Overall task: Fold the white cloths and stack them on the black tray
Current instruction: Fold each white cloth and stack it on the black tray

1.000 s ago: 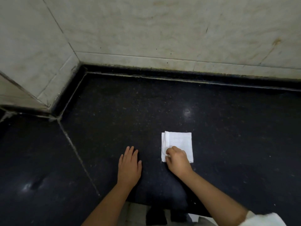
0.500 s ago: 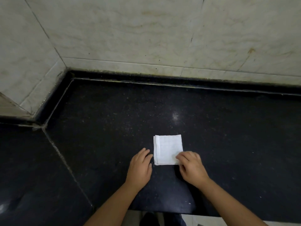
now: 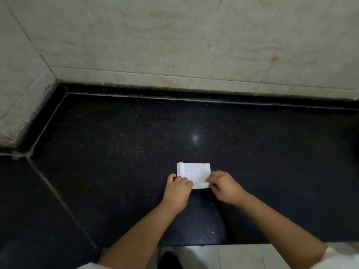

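Note:
A small folded white cloth [image 3: 195, 172] lies on the black stone counter [image 3: 136, 152], near its front edge. My left hand [image 3: 177, 188] pinches the cloth's near left corner with curled fingers. My right hand [image 3: 223, 185] grips the near right corner, and that near edge looks slightly lifted off the counter. Both hands cover the cloth's front edge. No black tray is in view.
Pale marble wall tiles [image 3: 174, 45] rise behind the counter and on the left. A seam [image 3: 58, 193] crosses the counter diagonally at the left. Below the counter's front edge are light floor tiles [image 3: 233, 255] and a dark shoe [image 3: 169, 261].
My left hand moved from flat on the counter to the cloth's near left corner. My right hand shifted to the near right corner. Both now hold the cloth's near edge.

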`<state>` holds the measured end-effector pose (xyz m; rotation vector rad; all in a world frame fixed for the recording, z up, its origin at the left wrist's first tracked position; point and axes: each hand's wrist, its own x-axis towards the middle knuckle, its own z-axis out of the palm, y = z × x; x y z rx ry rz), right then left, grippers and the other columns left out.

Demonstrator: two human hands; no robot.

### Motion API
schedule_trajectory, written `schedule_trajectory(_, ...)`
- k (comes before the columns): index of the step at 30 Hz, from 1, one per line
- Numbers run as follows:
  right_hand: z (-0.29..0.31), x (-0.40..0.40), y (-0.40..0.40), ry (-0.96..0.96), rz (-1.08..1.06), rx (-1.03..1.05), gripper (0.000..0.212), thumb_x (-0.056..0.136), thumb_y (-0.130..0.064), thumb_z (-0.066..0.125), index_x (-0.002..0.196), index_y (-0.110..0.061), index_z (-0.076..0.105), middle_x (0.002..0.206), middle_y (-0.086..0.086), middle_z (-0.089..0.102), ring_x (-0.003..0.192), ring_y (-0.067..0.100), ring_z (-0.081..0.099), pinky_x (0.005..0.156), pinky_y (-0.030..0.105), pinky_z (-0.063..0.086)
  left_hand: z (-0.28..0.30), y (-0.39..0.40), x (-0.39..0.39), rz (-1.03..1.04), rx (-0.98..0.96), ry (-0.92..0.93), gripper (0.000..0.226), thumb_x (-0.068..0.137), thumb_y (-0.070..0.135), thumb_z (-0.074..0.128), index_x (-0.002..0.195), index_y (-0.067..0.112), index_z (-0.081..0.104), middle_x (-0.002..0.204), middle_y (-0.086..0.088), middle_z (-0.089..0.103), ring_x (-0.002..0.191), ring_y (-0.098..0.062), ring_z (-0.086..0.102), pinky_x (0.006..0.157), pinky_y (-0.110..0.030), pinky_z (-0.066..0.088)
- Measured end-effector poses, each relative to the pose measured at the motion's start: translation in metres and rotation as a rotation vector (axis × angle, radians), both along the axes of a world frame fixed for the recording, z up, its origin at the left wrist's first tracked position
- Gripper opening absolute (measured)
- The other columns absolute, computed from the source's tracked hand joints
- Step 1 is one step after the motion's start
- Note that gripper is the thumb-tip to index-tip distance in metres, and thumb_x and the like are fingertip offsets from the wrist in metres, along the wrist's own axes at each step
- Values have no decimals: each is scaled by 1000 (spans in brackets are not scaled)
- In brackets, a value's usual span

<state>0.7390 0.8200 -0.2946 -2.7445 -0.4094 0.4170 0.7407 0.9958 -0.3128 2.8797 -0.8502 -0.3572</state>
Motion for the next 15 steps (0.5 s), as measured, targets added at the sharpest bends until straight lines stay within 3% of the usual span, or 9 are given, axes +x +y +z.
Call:
schedule_trajectory(1, 9, -4, -11, 7, -37, 56, 26, 86, -2, 48, 106, -3, 65, 109, 11, 64, 105, 25, 56, 88, 20, 37, -1, -6, 2, -59, 12, -67, 33, 34, 20, 89, 57, 21, 65, 56, 5, 62, 56, -11, 63, 79, -25, 28)
schedule_trajectory(2, 18, -9, -26, 8, -73, 95, 25, 86, 0, 50, 105, 0, 65, 104, 12, 64, 100, 23, 56, 83, 11, 35, 3, -15, 6, -96, 4, -113, 33, 31, 20, 88, 52, 22, 62, 50, 6, 58, 49, -10, 60, 73, -23, 29)
schedule_trajectory(5, 46, -34, -85, -46, -212, 162, 20, 84, 0, 52, 95, 3, 67, 85, 5, 54, 82, 16, 51, 69, -4, 33, 38, -60, 6, -317, -34, -275, 16, 67, 30, 62, 53, 22, 61, 51, 8, 57, 46, -11, 57, 65, -23, 30)
schedule_trajectory(7, 59, -59, -130, -115, -314, 199, 18, 82, -1, 52, 89, 3, 68, 83, 4, 52, 78, 16, 51, 66, -4, 34, 52, -104, 3, -440, -46, -261, 31, 75, 33, 40, 54, 22, 61, 51, 9, 57, 46, -10, 56, 53, -18, 37)
schedule_trajectory(9, 73, -92, -175, -154, -429, 221, 19, 82, 4, 52, 94, 0, 67, 86, 6, 55, 80, 20, 54, 65, 1, 36, 70, -159, -11, -533, -63, -276, 35, 78, 33, 37, 56, 20, 61, 53, 7, 59, 46, -12, 58, 43, -17, 40)
schedule_trajectory(10, 80, -113, -198, -162, -469, 227, 23, 81, 4, 54, 100, -2, 65, 91, 8, 57, 82, 22, 56, 67, 4, 38, 80, -189, -22, -570, -65, -275, 37, 83, 33, 36, 62, 16, 62, 59, 3, 62, 52, -15, 61, 45, -19, 42)
schedule_trajectory(13, 96, -178, -270, -178, -504, 128, 44, 74, -20, 61, 117, -11, 56, 98, 4, 55, 87, 16, 54, 77, 21, 42, 109, -284, -64, -650, -84, -197, 34, 101, 28, 30, 102, 5, 54, 106, -11, 61, 98, -28, 58, 79, -36, 42)
schedule_trajectory(15, 108, -222, -318, -259, -552, 3, 34, 76, -30, 61, 107, -15, 60, 91, 1, 54, 85, 15, 55, 75, 23, 41, 124, -347, -96, -700, -41, -116, 32, 102, 27, 28, 111, 4, 49, 118, -12, 55, 108, -30, 52, 84, -39, 39)
